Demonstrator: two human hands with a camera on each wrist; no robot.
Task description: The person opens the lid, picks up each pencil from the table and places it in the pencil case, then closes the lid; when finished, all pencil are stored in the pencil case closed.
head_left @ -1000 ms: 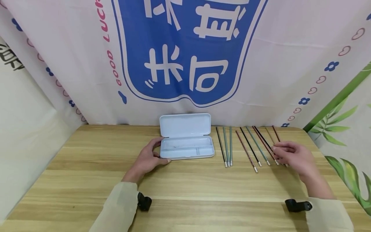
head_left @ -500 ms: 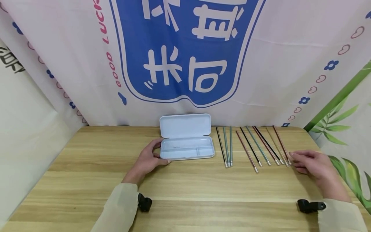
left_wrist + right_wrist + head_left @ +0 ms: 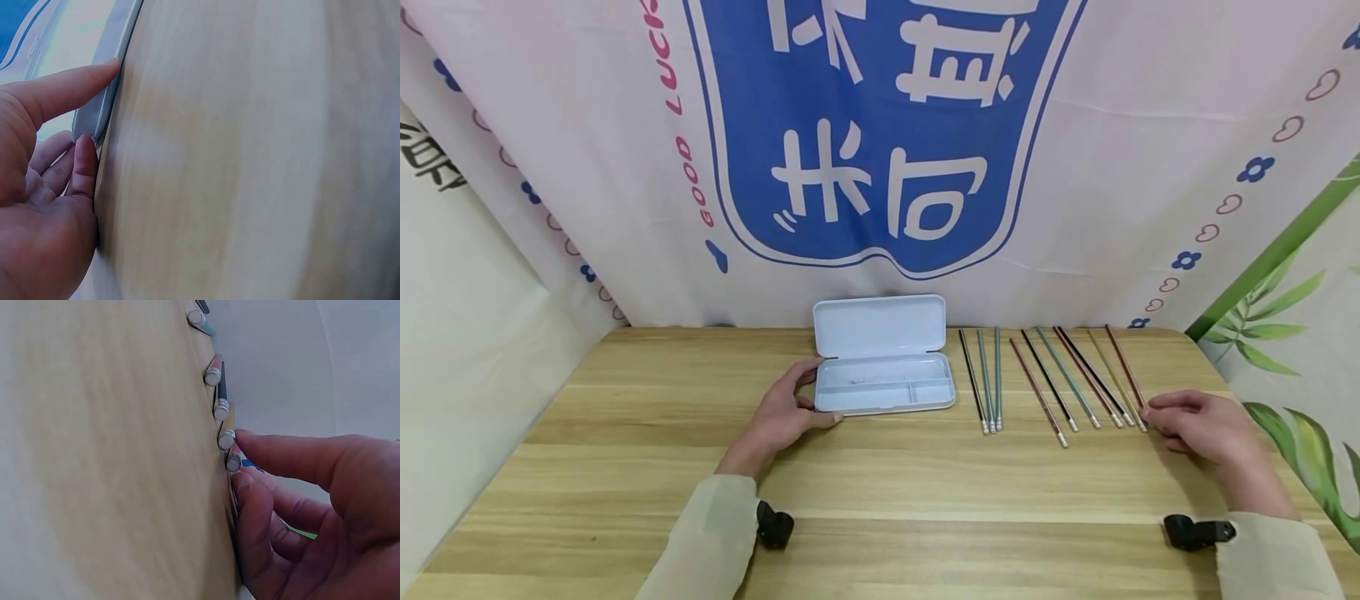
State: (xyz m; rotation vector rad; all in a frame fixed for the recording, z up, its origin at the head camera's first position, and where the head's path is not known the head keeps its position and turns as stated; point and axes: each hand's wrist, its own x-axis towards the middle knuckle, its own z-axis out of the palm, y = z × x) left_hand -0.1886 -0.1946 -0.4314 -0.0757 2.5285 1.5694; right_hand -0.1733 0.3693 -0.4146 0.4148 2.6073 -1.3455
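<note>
blue case [image 3: 883,367] lies open, divided inside; our left hand [image 3: 781,414] grips its corner, our right hand [image 3: 1208,427] pinches a red pencil [image 3: 1125,367].

The head camera looks forward and down over the bench [image 3: 925,492]; close in, the left wrist's shares the case [image 3: 117,34], upper left, the right's the pencils [image 3: 227,439].

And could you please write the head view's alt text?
A right hand pinches the rightmost red pencil; the left hand holds an open pale blue pencil case. More pencils lie between them on a wooden table.
</note>
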